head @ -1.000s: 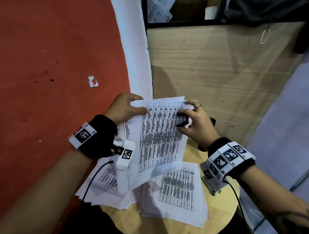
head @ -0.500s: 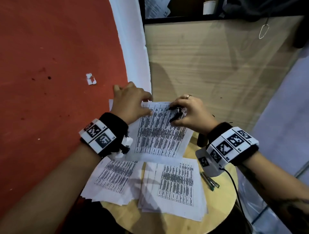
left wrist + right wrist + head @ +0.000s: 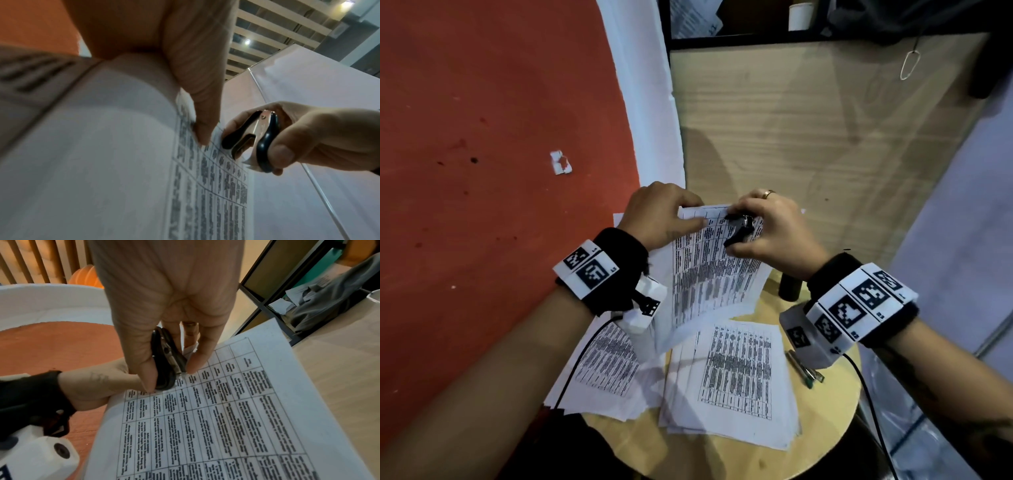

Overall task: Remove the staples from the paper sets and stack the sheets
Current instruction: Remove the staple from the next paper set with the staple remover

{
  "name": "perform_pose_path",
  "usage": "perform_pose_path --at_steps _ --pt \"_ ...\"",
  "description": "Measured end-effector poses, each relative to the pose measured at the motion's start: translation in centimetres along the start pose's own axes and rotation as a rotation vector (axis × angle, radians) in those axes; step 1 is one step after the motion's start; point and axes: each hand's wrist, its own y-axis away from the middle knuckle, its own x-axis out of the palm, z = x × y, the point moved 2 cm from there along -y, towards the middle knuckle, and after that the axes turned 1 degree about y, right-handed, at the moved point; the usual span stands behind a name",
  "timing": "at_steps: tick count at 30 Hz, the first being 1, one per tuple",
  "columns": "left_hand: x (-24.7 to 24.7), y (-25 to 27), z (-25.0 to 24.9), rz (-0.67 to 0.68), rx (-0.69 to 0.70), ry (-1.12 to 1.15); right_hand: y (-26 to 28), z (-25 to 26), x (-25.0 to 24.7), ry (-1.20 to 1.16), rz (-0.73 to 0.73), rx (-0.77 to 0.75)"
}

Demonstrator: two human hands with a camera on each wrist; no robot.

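Observation:
A stapled paper set (image 3: 709,274) printed with a table is held tilted above the round wooden table (image 3: 739,452). My left hand (image 3: 664,216) pinches its top left corner, thumb on the printed face (image 3: 203,126). My right hand (image 3: 763,233) grips a black staple remover (image 3: 738,229) between thumb and fingers, its metal claws down on the top edge of the sheet (image 3: 170,365). The same staple remover (image 3: 255,142) shows in the left wrist view beside my left thumb. The staple itself is hidden under the claws.
Two loose piles of printed sheets lie on the table, one at the left (image 3: 606,370) and one in the middle (image 3: 736,380). A green pen (image 3: 804,370) lies at the right, a black cylinder (image 3: 789,287) behind my right wrist. Red floor (image 3: 482,137) lies left.
Both hands have lifted the paper set's top edge up and away from me. The right hand has shifted the staple remover leftward along the top edge, closer to the left hand.

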Motion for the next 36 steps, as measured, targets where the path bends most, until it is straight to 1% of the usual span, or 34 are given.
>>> perform_pose_path --at_steps 3,6,8,10,14,18,23,29,36 --pt "-0.1 0.0 0.4 -0.006 -0.001 0.109 0.0 0.5 -0.3 -0.018 -0.053 -0.045" --pt "-0.3 0.2 0.6 -0.012 -0.008 0.185 0.4 1.1 -0.2 -0.032 -0.192 -0.172" --pt "-0.4 0.2 0.5 0.006 -0.008 0.236 0.6 1.6 0.2 0.048 -0.254 -0.28" --pt "-0.5 0.0 0.4 0.029 -0.007 0.331 0.7 1.9 0.6 0.164 -0.296 -0.379" --pt "-0.8 -0.1 0.1 0.022 0.012 0.449 0.6 2.2 0.6 0.248 -0.338 -0.488" --pt "-1.2 -0.2 -0.3 0.002 0.046 0.464 0.4 2.5 0.5 0.278 -0.337 -0.514" --pt "-1.1 -0.3 -0.2 -0.008 0.042 0.447 0.1 2.5 0.5 0.276 -0.32 -0.505" --pt "-1.2 0.0 -0.4 0.031 0.045 0.506 0.2 2.7 0.4 0.245 -0.354 -0.516" --pt "-1.3 0.2 -0.5 0.033 0.053 0.48 -0.2 2.6 0.8 0.246 -0.337 -0.533"
